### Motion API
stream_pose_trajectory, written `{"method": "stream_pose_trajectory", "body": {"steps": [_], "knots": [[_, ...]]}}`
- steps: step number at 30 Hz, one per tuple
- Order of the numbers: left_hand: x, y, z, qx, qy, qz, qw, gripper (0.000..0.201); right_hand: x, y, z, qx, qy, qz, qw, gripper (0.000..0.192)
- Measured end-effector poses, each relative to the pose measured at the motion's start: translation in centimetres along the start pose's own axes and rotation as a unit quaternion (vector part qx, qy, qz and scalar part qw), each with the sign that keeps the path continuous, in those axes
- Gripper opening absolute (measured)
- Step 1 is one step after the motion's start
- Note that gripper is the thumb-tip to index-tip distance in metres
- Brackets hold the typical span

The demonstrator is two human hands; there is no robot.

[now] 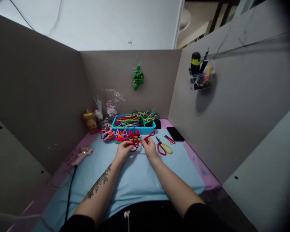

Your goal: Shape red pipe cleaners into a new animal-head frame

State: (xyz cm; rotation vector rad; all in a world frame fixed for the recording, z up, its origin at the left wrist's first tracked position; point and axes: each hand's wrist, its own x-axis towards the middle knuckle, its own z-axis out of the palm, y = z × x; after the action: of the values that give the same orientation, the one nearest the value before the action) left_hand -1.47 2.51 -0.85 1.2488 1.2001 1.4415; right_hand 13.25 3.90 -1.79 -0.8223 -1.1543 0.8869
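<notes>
Sleeves and forearms: Black sleeves (194, 212) are seen at the lower edge; both bare forearms are stretched forward, the left one marked with a leafy tattoo (98, 183).
Table: The pink table (209, 180) is mostly covered by a pale blue cloth (145, 180).
Pink tool: A corded tool (82, 156), perhaps a glue gun, is laid at the left with a small light showing.
Left hand: Loops of a red strand (135, 145) are pinched in the fingers of the left hand (124, 150).
Right hand: The same strand is gripped near its free end by the right hand (149, 147), just beside the left.
Step in hand: The strand appears to be being bent or twisted into shape, above the middle of the cloth.
Next move: Steady loops on the left and a guided end on the right seem to be called for.
Right of the hands: Scissors (168, 148) with one red and one yellow handle are placed near a small red tool (169, 139) and a black phone (175, 134).
Beyond the hands: Three colourful eared figures (121, 136) are lined up before a blue tray (132, 129) heaped with fuzzy strands (135, 120).
Back panel: A green ornament (138, 78) is hung there.
</notes>
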Motion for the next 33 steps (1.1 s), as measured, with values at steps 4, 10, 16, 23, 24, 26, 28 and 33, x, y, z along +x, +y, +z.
{"method": "stream_pose_trajectory", "body": {"steps": [4,10,16,23,24,26,28,33], "knots": [[-0.1,-0.1,0.0,-0.025,-0.025,-0.013,0.999,0.032,0.7,0.7,-0.5,0.002,0.021,0.019,1.0,0.02],[-0.4,0.1,0.2,-0.052,-0.086,-0.016,0.995,0.029,0.7,0.6,-0.6,-0.02,0.037,0.018,0.999,0.023],[-0.8,0.6,0.3,-0.06,-0.107,-0.022,0.992,0.027,1.0,0.6,-1.0,-0.055,0.036,-0.001,0.998,0.021],[-0.4,0.3,0.2,-0.063,-0.053,-0.022,0.996,0.033,0.6,-0.1,-0.8,-0.128,-0.025,-0.054,0.99,0.017],[-0.4,0.4,0.1,-0.058,-0.04,-0.016,0.997,0.033,0.4,-0.3,-0.7,-0.147,-0.033,-0.063,0.987,0.015],[-0.4,0.5,0.2,-0.041,-0.02,0.004,0.999,0.031,0.1,-0.5,-0.5,-0.182,-0.043,-0.079,0.979,0.014],[-0.4,0.6,0.2,-0.019,-0.016,0.021,0.999,0.029,-0.2,-0.7,-0.2,-0.207,-0.042,-0.089,0.973,0.013],[-0.7,0.8,0.4,0.019,-0.023,0.036,0.999,0.023,-0.5,-0.7,-0.1,-0.222,-0.025,-0.08,0.971,0.015]]}}
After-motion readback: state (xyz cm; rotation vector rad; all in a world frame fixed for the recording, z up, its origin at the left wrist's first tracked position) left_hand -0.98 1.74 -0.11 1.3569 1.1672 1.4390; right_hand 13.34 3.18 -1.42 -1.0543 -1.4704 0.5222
